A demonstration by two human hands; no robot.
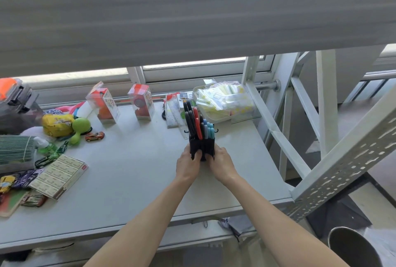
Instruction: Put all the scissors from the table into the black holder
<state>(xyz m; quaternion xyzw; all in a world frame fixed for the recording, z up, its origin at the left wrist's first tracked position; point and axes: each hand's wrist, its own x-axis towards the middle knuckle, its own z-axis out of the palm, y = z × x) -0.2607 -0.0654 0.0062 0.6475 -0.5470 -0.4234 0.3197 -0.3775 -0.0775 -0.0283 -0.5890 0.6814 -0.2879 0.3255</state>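
The black holder stands upright on the grey table, right of centre. Several scissors stick out of its top: black-handled ones, a red-handled pair and blue-handled ones. My left hand wraps the holder's left lower side and my right hand wraps its right lower side. Both hands grip it from the near side. I see no loose scissors lying on the table.
Behind the holder lie clear rulers and a white tray of packets. Two clear toy boxes stand further back. Toys, a flat box and a toy car crowd the left. A shelf beam hangs overhead; a metal frame stands right.
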